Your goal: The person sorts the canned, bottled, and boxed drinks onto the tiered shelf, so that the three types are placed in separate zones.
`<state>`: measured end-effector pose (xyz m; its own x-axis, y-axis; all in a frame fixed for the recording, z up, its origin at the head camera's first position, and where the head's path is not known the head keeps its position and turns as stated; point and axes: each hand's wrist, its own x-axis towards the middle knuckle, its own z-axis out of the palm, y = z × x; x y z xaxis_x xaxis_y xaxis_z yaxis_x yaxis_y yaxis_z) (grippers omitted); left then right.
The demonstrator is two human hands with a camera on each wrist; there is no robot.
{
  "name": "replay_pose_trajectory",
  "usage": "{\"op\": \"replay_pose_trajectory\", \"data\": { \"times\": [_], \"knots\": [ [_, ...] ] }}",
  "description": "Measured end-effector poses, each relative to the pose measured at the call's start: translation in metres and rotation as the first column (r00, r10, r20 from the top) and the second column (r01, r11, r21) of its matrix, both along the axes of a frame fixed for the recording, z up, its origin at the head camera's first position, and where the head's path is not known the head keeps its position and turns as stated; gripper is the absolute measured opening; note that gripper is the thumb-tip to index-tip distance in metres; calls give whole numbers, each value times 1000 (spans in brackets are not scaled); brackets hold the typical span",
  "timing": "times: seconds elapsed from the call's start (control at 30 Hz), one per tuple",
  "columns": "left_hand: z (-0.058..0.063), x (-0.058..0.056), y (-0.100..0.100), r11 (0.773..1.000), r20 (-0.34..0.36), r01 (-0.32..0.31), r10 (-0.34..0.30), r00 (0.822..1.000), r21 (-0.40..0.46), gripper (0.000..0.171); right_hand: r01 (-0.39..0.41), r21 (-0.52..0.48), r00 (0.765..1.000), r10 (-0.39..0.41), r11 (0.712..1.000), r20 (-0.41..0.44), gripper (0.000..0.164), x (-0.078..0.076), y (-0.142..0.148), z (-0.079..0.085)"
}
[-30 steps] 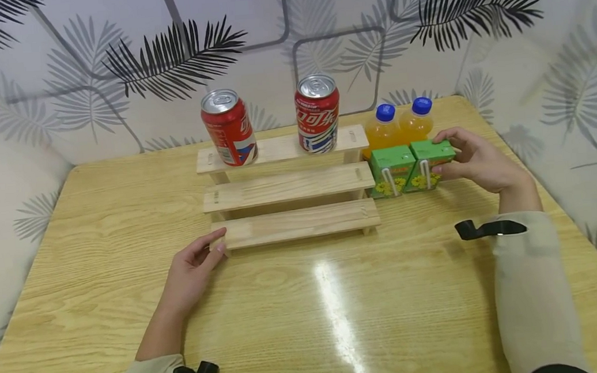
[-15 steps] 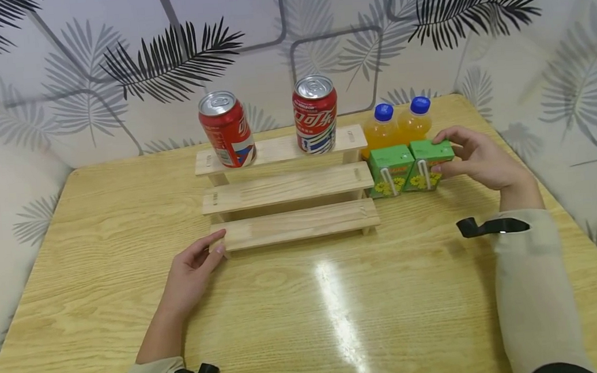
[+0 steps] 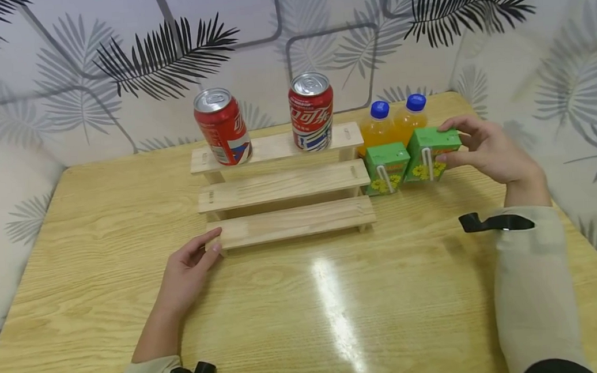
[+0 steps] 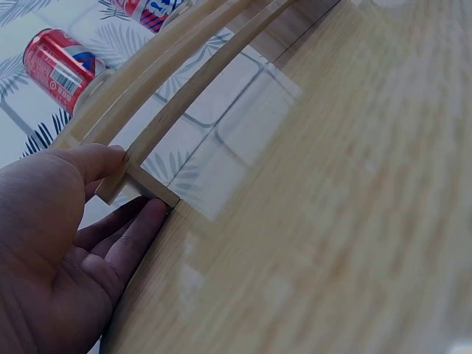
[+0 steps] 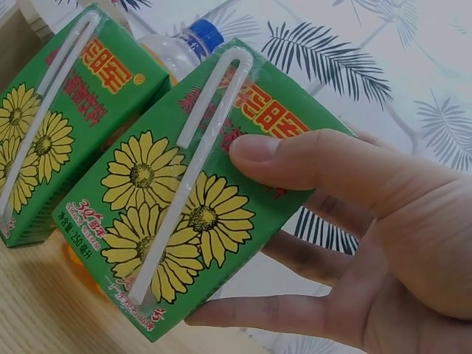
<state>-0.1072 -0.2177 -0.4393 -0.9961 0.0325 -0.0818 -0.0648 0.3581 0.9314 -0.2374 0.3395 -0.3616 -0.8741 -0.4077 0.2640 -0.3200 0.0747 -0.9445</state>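
My right hand (image 3: 496, 152) grips a green juice box (image 3: 433, 153) with yellow flowers and a white straw, thumb on its front. In the right wrist view the held juice box (image 5: 184, 199) is tilted. A second green juice box (image 3: 387, 169) stands on the table to its left, beside the rack. My left hand (image 3: 187, 269) holds the left end of the lowest step of a three-step wooden rack (image 3: 291, 224). The left wrist view shows the left hand's thumb (image 4: 96, 158) on the step's end and fingers under it.
Two red cola cans (image 3: 224, 128) stand apart on the rack's top step. Behind the juice boxes are two orange drink bottles (image 3: 377, 129) with blue caps. The wooden table (image 3: 266, 316) meets a leaf-patterned wall (image 3: 257, 45) at the back.
My right hand has lifted the right juice box slightly up and to the right, opening a gap from the other juice box. The left hand stays on the rack; the head view shifts slightly.
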Motion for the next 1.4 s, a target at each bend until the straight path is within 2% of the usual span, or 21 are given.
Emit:
{"op": "replay_pose_trajectory", "data": {
  "times": [0.2, 0.4, 0.83, 1.4],
  "knots": [
    [1, 0, -1, 1000, -9, 14, -14, 1000, 11, 44, 55, 25, 998, -55, 998, -26, 45, 5, -3, 11],
    [-1, 0, -1, 1000, -13, 10, -10, 1000, 10, 44, 48, -7, 998, -48, 999, -33, 47, 7, -4, 16],
    [1, -2, -2, 1000, -11, 8, -8, 1000, 12, 45, 160, -56, 984, -164, 986, -70, 49, 10, -8, 27],
    [2, -3, -2, 1000, 8, 1, -1, 1000, -2, 45, 197, -13, 967, -196, 980, -165, 49, 25, -14, 51]
  ]
}}
